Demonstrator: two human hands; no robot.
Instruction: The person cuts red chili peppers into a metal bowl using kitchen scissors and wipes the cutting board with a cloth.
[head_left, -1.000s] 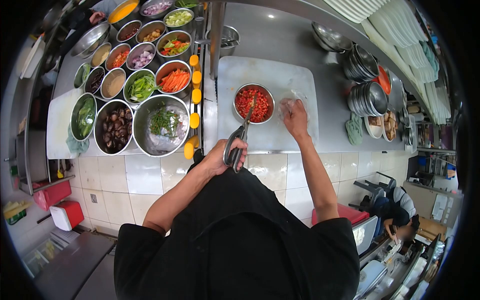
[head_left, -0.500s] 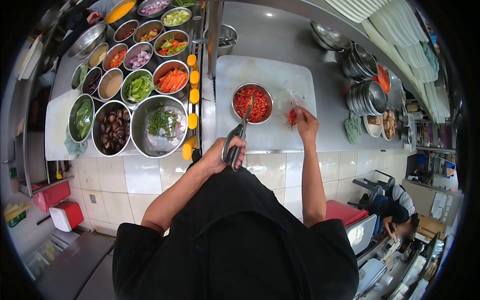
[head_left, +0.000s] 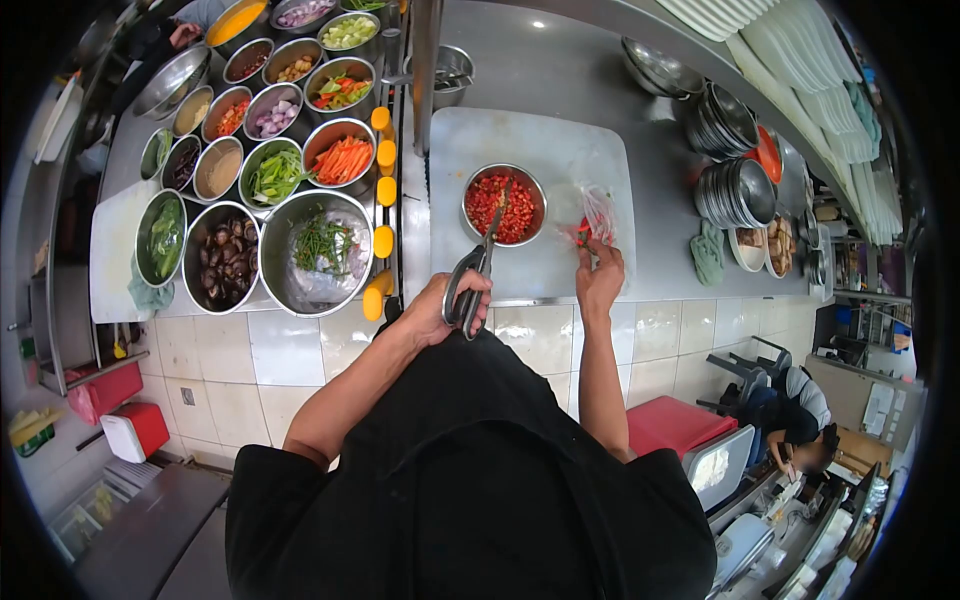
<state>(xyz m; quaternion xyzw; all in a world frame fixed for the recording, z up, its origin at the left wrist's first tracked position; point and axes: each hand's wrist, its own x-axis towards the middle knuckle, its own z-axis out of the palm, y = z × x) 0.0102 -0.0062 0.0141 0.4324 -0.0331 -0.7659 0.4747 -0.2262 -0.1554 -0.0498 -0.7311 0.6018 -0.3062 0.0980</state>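
Note:
My left hand (head_left: 440, 309) is closed around the dark handles of a pair of kitchen scissors (head_left: 468, 287). The blades point into a round steel bowl (head_left: 545, 218) filled with chopped red chillies (head_left: 512, 222). To the right of the bowl, my right hand (head_left: 602, 275) has its fingers bent together at a few red chillies (head_left: 584, 230). These lie by a clear plastic bag (head_left: 598, 205), and the fingertips partly hide them. Bowl and bag both rest on a white cutting board (head_left: 465, 135).
Steel containers of cut carrots (head_left: 343, 160), mushrooms (head_left: 228, 262) and greens (head_left: 322, 245) crowd the left side. Yellow-capped bottles (head_left: 386, 191) line the divider. Stacked metal bowls (head_left: 735, 195) and a green cloth (head_left: 706, 252) are at right. Another person (head_left: 800, 425) is at lower right.
My right hand has moved down and slightly left, from the bag's side to the chillies' near end. My left hand and the scissors stay almost still over the bowl.

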